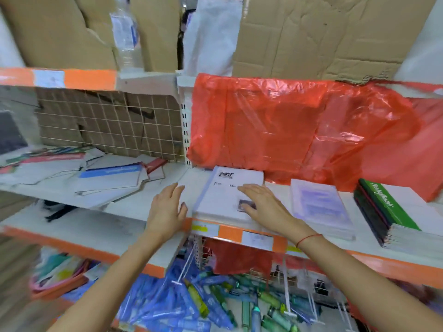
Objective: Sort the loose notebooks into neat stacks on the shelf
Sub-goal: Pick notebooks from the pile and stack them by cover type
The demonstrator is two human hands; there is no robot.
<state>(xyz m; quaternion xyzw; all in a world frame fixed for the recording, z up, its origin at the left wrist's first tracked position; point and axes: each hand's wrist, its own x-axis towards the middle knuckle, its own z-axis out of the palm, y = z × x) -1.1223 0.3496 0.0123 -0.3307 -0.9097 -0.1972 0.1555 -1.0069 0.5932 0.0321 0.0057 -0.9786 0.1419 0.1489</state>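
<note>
White notebook stack (227, 192) on shelf (134, 207) front edge, cover partly readable "From", long axis front-to-back, right hand (257, 202) flat on top, left hand (167, 207) open beside, green "Notebook" stack (386, 209) far right.

The green cover (388, 207) on top of the stack at the right of the shelf carries the white slanted word "Notebook". The white pad (225, 195) near the middle of the shelf has a dark printed logo at its far end, too blurred to read, and beneath it the words "From" and what looks like "Me", the rest covered by the right hand (261, 202). Print on the pale purple booklet (318, 204) and on the shelf-edge labels (257, 239) is unreadable.
</note>
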